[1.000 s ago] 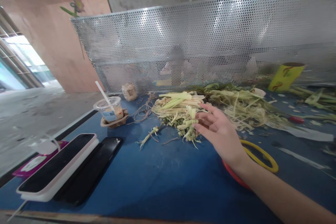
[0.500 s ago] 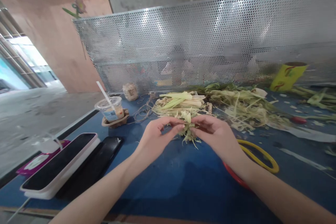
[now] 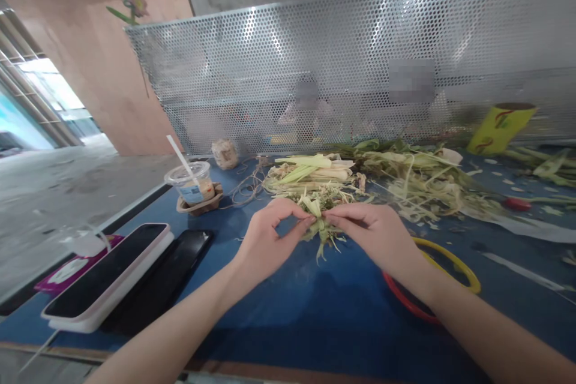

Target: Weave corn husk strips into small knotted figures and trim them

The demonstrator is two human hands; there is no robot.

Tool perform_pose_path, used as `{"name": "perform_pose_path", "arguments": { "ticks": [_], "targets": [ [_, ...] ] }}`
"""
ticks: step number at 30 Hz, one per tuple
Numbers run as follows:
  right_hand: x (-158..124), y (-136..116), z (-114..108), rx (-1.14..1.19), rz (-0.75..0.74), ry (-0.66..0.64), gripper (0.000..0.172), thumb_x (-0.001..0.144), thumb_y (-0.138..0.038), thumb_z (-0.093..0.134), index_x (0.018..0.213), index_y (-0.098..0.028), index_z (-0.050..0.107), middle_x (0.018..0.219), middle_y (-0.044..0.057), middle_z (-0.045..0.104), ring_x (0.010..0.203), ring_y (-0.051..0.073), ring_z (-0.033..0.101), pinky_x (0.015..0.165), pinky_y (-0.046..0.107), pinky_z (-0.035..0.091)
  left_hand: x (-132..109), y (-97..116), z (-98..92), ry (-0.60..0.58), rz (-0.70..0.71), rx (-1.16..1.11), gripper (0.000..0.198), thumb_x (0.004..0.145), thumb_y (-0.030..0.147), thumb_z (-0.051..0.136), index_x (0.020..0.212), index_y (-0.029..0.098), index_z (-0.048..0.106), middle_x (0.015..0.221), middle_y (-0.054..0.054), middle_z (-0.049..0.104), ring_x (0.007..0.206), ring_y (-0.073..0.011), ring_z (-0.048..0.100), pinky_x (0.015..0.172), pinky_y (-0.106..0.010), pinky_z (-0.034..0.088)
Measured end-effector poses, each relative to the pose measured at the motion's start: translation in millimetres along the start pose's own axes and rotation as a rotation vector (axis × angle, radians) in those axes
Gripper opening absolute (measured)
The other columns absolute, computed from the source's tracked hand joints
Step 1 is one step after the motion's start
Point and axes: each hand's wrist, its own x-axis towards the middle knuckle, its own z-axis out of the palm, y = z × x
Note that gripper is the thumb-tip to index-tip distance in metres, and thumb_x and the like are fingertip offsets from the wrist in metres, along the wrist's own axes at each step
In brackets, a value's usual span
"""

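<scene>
A small bundle of pale green leaf strips hangs between my hands above the blue table, frayed ends pointing down. My left hand pinches its left side between thumb and index finger. From the right, my right hand pinches the same bundle at its middle, thumb and fingers pressed together. The two sets of fingertips nearly meet. Just behind lies a pile of cut pale husk strips. Fine details of the bundle are blurred.
On the left are a drink cup in a cardboard holder, a phone, a black case and a purple item. Yellow-and-red handles lie by my right forearm. Behind are loose leaves, a yellow roll and a perforated metal screen.
My fingertips have shifted slightly left on the bundle, and its leaf ends hang differently. The fingers of my right hand look straighter. The view has moved slightly.
</scene>
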Motion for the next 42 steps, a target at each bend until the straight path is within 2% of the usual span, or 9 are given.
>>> {"name": "perform_pose_path", "arguments": {
  "ticks": [4,14,19,21,25,29,34,37,42],
  "targets": [
    [1.3,0.0,-4.0,-0.101,-0.181,-0.066,0.017,0.079,-0.025,0.052,0.077,-0.027,0.069,0.083,-0.001,0.07,0.08,0.018,0.063,0.075,0.03,0.049,-3.5,-2.1,-3.9,-0.11,0.069,-0.043,0.016,0.08,0.02,0.05,0.064,0.016,0.05,0.069,-0.002,0.054,0.069,-0.0129,0.049,0.065,-0.027,0.041],
    [4.5,-3.6,-8.6,0.027,-0.063,-0.169,0.016,0.076,-0.029,0.056,0.069,-0.025,0.069,0.073,-0.001,0.069,0.068,0.017,0.063,0.063,0.025,0.048,-11.4,-3.4,-3.4,-0.101,0.155,-0.132,0.018,0.081,0.019,0.05,0.063,0.017,0.047,0.064,-0.002,0.051,0.067,-0.0132,0.046,0.066,-0.029,0.039],
    [8.8,0.2,-9.3,0.012,-0.031,-0.216,0.015,0.076,-0.029,0.056,0.07,-0.023,0.068,0.07,-0.001,0.068,0.066,0.016,0.062,0.061,0.025,0.046,-10.3,-4.2,-4.1,-0.082,0.157,0.062,0.017,0.081,0.019,0.049,0.065,0.018,0.049,0.067,-0.001,0.055,0.071,-0.0132,0.05,0.07,-0.029,0.038],
    [10.6,2.4,-8.0,-0.033,-0.049,-0.223,0.014,0.076,-0.028,0.055,0.071,-0.023,0.068,0.071,0.0,0.067,0.067,0.015,0.06,0.061,0.025,0.045,-10.0,-6.4,-4.1,-0.027,0.255,0.259,0.01,0.08,0.016,0.05,0.07,0.019,0.053,0.071,-0.001,0.059,0.078,-0.0146,0.05,0.074,-0.031,0.036],
    [11.7,5.0,-2.8,-0.14,-0.07,-0.211,0.016,0.078,-0.026,0.05,0.074,-0.023,0.066,0.069,0.0,0.065,0.062,0.015,0.057,0.056,0.025,0.043,-11.1,-10.7,-6.1,0.221,0.605,0.676,0.013,0.074,0.013,0.057,0.076,0.025,0.059,0.085,-0.001,0.063,0.086,-0.018,0.047,0.078,-0.035,0.028],
    [10.5,0.6,2.2,-0.222,-0.135,-0.211,0.013,0.077,-0.022,0.051,0.074,-0.023,0.063,0.072,0.0,0.064,0.066,0.015,0.057,0.061,0.027,0.043,-13.4,-14.3,-10.8,0.059,0.835,0.778,0.019,0.078,0.008,0.05,0.077,0.026,0.058,0.098,0.004,0.064,0.087,-0.0137,0.05,0.08,-0.031,0.026],
    [7.1,-6.8,6.2,-0.219,-0.129,-0.105,0.008,0.076,-0.022,0.054,0.073,-0.023,0.061,0.078,0.0,0.064,0.077,0.017,0.058,0.071,0.03,0.044,-13.4,-17.5,-12.9,0.045,0.755,0.709,0.016,0.079,0.009,0.048,0.079,0.022,0.057,0.094,0.002,0.066,0.089,-0.0153,0.053,0.077,-0.033,0.025],
    [4.3,-6.7,9.5,-0.143,-0.088,-0.03,0.007,0.075,-0.023,0.055,0.073,-0.023,0.062,0.076,0.0,0.064,0.074,0.017,0.058,0.069,0.029,0.045,-12.1,-17.2,-11.1,0.062,0.687,0.634,0.01,0.078,0.011,0.049,0.078,0.019,0.055,0.092,0.001,0.067,0.09,-0.0172,0.053,0.075,-0.034,0.025],
    [0.9,-4.4,16.6,0.092,-0.083,0.022,0.006,0.073,-0.021,0.059,0.072,-0.022,0.064,0.075,0.001,0.065,0.073,0.016,0.06,0.068,0.027,0.047,-10.5,-14.6,-7.6,-0.031,0.506,0.487,0.008,0.08,0.013,0.048,0.078,0.017,0.054,0.092,0.0,0.067,0.093,-0.0172,0.052,0.075,-0.033,0.028]
  ]
}}
